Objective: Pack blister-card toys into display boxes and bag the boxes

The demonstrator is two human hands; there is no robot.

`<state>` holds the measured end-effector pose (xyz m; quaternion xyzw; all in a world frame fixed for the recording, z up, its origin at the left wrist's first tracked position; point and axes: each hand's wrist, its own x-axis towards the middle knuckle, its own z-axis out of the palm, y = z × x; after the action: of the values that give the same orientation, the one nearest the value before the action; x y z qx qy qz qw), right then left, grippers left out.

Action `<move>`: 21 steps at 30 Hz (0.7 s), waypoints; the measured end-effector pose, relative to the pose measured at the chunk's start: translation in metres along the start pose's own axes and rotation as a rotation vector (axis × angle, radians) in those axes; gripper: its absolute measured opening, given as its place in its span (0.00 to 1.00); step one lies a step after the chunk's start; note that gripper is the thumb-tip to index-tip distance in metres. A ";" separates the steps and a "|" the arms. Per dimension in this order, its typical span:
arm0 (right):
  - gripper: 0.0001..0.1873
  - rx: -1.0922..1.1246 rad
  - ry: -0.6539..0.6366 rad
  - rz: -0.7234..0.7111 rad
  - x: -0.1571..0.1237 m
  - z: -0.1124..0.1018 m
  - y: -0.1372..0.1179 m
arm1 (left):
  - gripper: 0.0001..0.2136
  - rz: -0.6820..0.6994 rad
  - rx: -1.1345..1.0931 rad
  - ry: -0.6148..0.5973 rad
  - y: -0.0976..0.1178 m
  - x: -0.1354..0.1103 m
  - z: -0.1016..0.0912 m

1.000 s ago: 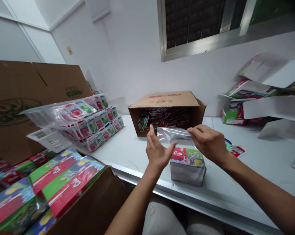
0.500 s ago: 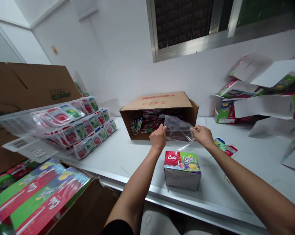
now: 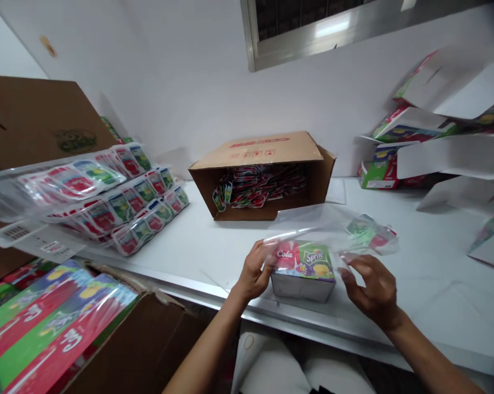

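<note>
A small carton printed Cola and Sprite (image 3: 303,270) stands on the white table (image 3: 435,295) near its front edge. A clear plastic bag (image 3: 324,229) lies spread over the carton's top. My left hand (image 3: 254,270) pinches the bag's left edge against the carton's left side. My right hand (image 3: 373,288) is curled at the carton's right side, fingers on the bag's right edge.
An open brown box (image 3: 267,175) full of small sachets lies on its side behind the carton. Trays of sealed cups (image 3: 107,202) stack at the left. A cardboard case of red and green cartons (image 3: 62,328) sits front left. Flat and folded cartons (image 3: 435,142) pile at the right.
Both hands brought the clear bag from in front of the brown box down and toward me, over the carton. The view has tilted downward.
</note>
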<state>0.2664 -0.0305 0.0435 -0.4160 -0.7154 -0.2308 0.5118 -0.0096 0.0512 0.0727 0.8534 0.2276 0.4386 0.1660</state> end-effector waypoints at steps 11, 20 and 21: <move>0.13 -0.121 -0.176 -0.056 -0.044 -0.003 0.003 | 0.45 -0.153 -0.043 -0.143 0.009 -0.037 0.013; 0.16 0.571 -0.299 1.027 -0.019 0.008 0.020 | 0.38 -0.329 -0.094 0.023 0.000 -0.031 0.035; 0.20 0.711 -0.354 1.143 -0.006 0.013 0.025 | 0.36 -0.343 -0.105 0.025 0.001 -0.030 0.035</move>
<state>0.2805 -0.0092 0.0311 -0.5661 -0.4889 0.3944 0.5339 0.0042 0.0313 0.0331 0.7866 0.3485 0.4259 0.2799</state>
